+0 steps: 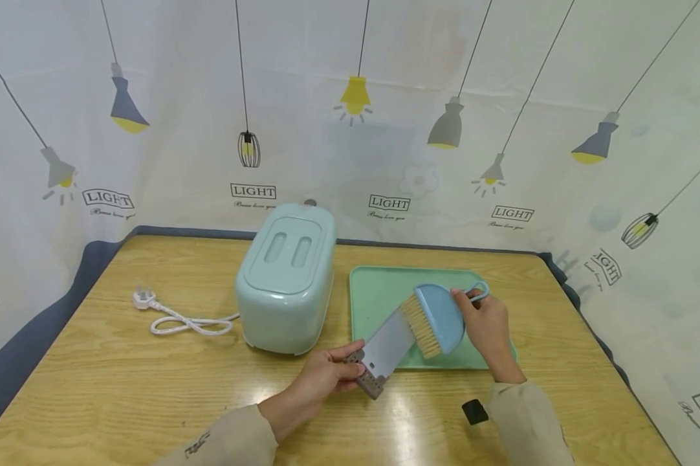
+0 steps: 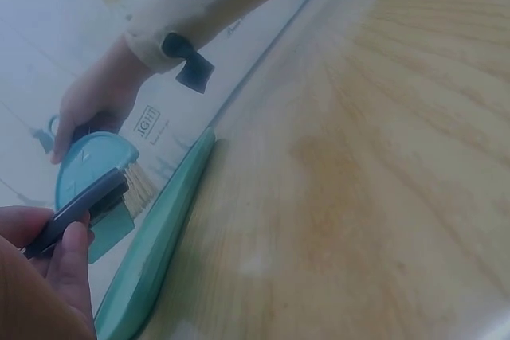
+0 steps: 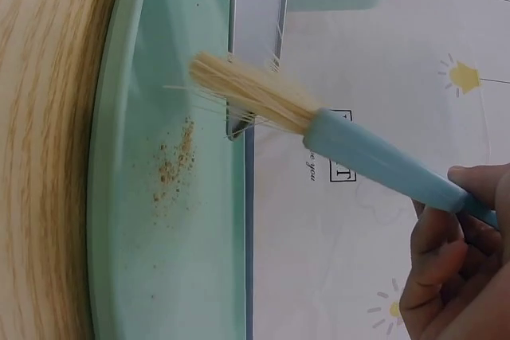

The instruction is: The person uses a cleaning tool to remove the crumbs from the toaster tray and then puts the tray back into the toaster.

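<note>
My left hand (image 1: 321, 378) grips the brown-grey end of a flat metal crumb tray (image 1: 387, 343), which slants up over a green tray (image 1: 379, 285). In my right hand (image 1: 488, 329) is a blue hand brush (image 1: 443, 317), pinched near its looped handle. The pale bristles (image 3: 251, 91) are at the crumb tray's far end; in the right wrist view they overlap its edge. Brown crumbs (image 3: 174, 166) lie scattered on the green tray below. The left wrist view has the crumb tray's dark end (image 2: 80, 209) between thumb and fingers.
A pale green toaster (image 1: 286, 285) with a lid on top stands left of the green tray. Its white cord (image 1: 193, 323) lies looped on the wooden table (image 1: 123, 388), ending in a plug (image 1: 144, 298). A printed curtain (image 1: 327, 162) surrounds the table.
</note>
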`<action>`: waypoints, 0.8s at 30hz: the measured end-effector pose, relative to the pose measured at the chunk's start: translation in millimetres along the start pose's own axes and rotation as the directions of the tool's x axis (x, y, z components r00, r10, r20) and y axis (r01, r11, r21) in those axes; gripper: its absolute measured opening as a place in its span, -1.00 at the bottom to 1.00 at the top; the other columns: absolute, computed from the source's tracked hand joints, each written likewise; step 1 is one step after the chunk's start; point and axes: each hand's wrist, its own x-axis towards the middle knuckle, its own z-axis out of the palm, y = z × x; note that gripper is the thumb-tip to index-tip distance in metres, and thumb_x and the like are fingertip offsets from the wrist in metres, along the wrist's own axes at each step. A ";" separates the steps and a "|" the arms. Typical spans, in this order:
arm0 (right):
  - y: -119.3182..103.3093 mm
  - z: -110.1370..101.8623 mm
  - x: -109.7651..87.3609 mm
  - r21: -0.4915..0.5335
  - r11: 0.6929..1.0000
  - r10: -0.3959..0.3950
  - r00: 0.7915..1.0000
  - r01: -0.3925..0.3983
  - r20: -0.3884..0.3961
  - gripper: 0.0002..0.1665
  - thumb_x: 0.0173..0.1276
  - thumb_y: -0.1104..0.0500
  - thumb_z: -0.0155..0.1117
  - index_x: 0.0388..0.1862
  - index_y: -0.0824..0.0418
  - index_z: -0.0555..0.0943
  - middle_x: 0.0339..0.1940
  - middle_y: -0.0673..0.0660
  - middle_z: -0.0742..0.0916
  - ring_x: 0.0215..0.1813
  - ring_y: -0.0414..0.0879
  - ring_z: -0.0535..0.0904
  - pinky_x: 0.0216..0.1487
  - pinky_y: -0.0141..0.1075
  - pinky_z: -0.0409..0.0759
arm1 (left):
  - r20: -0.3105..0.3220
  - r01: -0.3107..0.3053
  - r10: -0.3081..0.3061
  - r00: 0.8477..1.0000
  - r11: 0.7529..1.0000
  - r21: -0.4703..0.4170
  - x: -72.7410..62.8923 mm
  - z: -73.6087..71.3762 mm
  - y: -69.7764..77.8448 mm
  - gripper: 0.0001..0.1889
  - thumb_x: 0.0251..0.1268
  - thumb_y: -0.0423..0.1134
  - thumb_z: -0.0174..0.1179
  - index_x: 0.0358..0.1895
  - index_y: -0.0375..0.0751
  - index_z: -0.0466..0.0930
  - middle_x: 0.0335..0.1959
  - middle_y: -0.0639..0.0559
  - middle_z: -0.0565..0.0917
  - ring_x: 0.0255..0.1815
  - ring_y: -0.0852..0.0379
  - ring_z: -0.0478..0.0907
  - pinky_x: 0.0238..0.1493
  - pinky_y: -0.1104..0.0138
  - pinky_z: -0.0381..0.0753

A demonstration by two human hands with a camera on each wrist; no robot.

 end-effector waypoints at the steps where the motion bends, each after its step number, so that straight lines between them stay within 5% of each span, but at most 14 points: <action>1: -0.2 -0.2 0.3 -0.001 1.000 -0.002 1.000 0.002 -0.006 -0.56 0.46 0.03 0.13 -0.51 0.34 0.54 -0.83 0.02 0.39 -0.74 -0.22 0.22 -0.72 -0.41 0.21 | -0.001 -0.002 0.002 1.000 1.000 0.001 -0.4 0.2 0.1 -0.47 0.25 -0.40 0.22 0.32 -0.24 0.41 0.22 -0.30 0.54 -0.24 0.28 0.63 -0.31 0.48 0.66; 10: -1.5 -1.2 0.1 -0.037 0.999 -0.029 0.999 0.028 -0.033 -0.58 0.44 0.05 0.17 -0.46 0.37 0.61 -0.72 0.17 0.59 -0.69 -0.22 0.36 -0.69 -0.41 0.32 | -0.008 -0.011 0.011 1.000 1.000 0.004 -1.5 -0.3 1.6 -0.47 0.24 -0.39 0.23 0.31 -0.24 0.42 0.21 -0.30 0.55 -0.24 0.28 0.61 -0.31 0.50 0.64; 18: 0.3 -8.0 -4.8 -0.079 0.994 -0.077 0.997 0.076 -0.001 -0.55 0.43 0.07 0.19 -0.62 0.31 0.50 -0.81 0.04 0.43 -0.73 -0.24 0.26 -0.70 -0.42 0.26 | -0.015 -0.006 0.006 1.000 1.000 -0.013 -1.4 -1.0 1.4 -0.46 0.24 -0.40 0.23 0.32 -0.24 0.40 0.21 -0.30 0.55 -0.24 0.28 0.60 -0.31 0.51 0.63; 24: 1.4 -14.5 -8.5 -0.128 0.988 -0.085 0.995 0.091 0.051 -0.57 0.45 0.04 0.16 -0.54 0.31 0.53 -0.77 0.04 0.43 -0.71 -0.23 0.27 -0.68 -0.43 0.26 | -0.037 -0.008 0.008 0.999 1.000 -0.016 -2.0 -1.8 2.3 -0.46 0.24 -0.40 0.22 0.33 -0.22 0.40 0.23 -0.31 0.53 -0.22 0.26 0.61 -0.29 0.50 0.64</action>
